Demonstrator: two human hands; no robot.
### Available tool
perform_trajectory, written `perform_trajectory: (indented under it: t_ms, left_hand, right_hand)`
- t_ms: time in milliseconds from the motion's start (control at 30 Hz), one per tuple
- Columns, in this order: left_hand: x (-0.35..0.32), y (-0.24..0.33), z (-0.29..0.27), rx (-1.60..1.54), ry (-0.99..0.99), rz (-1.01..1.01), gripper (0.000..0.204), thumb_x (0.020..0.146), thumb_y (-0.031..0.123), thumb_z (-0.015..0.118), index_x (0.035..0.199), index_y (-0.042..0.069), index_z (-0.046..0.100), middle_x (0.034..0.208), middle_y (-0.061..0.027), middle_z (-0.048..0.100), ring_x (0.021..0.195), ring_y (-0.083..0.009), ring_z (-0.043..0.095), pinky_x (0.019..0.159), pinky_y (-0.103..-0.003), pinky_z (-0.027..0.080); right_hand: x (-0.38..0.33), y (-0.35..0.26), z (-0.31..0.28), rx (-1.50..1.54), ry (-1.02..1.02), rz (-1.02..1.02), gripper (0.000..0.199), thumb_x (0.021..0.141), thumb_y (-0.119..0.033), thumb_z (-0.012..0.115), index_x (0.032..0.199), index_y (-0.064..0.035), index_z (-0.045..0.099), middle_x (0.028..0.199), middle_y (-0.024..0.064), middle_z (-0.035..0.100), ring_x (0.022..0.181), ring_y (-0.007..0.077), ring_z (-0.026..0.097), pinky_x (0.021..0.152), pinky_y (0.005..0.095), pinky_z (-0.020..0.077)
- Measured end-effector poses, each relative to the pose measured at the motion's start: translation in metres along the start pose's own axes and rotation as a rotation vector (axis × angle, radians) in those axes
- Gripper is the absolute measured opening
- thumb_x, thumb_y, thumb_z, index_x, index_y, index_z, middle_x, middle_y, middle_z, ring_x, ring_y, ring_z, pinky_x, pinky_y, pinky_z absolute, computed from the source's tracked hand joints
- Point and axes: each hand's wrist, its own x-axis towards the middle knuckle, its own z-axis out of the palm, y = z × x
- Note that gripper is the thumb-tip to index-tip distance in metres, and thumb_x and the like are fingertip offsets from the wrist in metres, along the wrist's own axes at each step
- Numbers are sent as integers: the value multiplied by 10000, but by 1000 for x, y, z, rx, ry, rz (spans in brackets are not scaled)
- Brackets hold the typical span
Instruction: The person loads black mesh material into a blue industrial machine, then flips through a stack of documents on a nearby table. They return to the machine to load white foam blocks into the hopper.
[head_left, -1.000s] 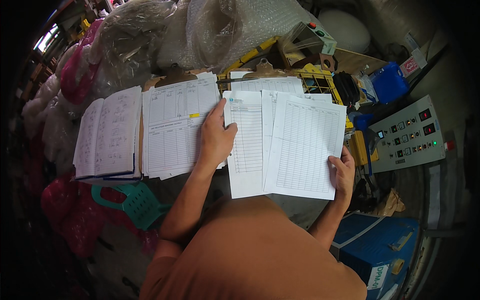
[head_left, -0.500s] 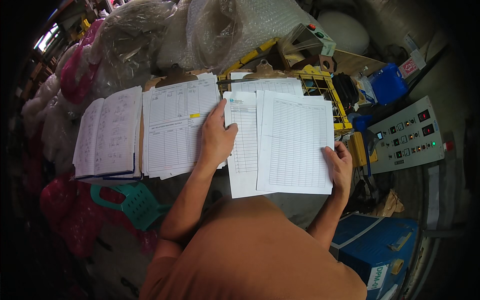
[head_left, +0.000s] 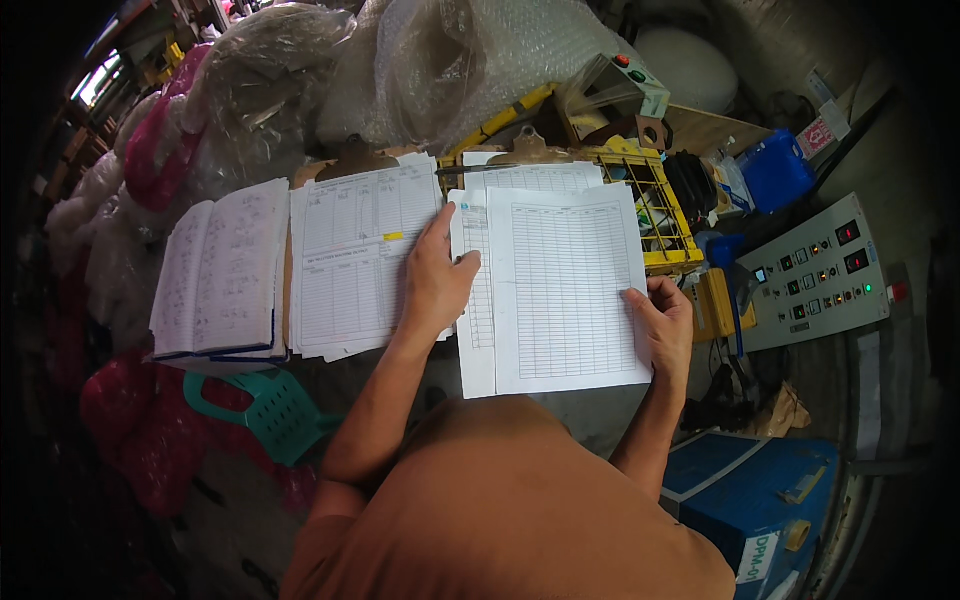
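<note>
Top ruled sheet (head_left: 572,290) has shifted left, squaring onto the stack; right hand (head_left: 665,325) pinches its right edge; left hand (head_left: 435,280) lies flat, fingers spread, on the left edge.

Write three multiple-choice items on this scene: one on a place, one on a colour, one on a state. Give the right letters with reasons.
1. Where does the open notebook lie?
A. left of both clipboards
B. on the control panel
C. under the right hand

2. What colour is the plastic chair below the papers?
A. yellow
B. teal green
C. white

3. How does the right hand stand to the ruled sheet?
A. far from it
B. crumpling it
C. gripping its right edge

Answers: 1 A, it lies at the far left beside the left clipboard. 2 B, its slatted back is teal green. 3 C, the thumb lies over the flat sheet's edge, while the left hand rests on papers.
</note>
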Motion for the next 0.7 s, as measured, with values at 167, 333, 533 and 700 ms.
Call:
perform_trajectory:
  t_ms: [167,333,533,700]
  left_hand:
    - [-2,5,0,-39,0,35,808,920,-76,679,1630,-55,294,1518,-300,536,1333,-286,623,1055,-343,541]
    - [-5,20,1,-85,-34,18,829,915,-99,667,1647,-7,288,1576,-273,482,1409,-300,559,1139,-362,484]
    - [-18,54,-4,-129,-59,158,827,914,-143,598,1658,4,269,1634,-237,428,1521,-278,425,1251,-367,324]
    - [-35,93,-18,-411,-176,489,812,921,-154,552,1663,-10,255,1705,-224,317,1615,-273,234,1306,-392,167]
  right_hand:
    - [-6,-17,11,-207,48,-21,184,960,-148,800,967,24,734,861,-15,700,781,59,568,726,232,449]
    - [-11,-34,31,-250,48,-14,180,947,-144,786,959,29,739,835,-12,710,763,62,593,720,251,481]
    - [-10,-29,32,-301,51,-23,183,912,-139,805,929,28,732,819,9,720,752,79,617,712,267,496]
    - [-4,-18,21,-11,133,-121,300,872,-129,858,1092,-14,688,924,10,647,755,109,590,705,261,490]
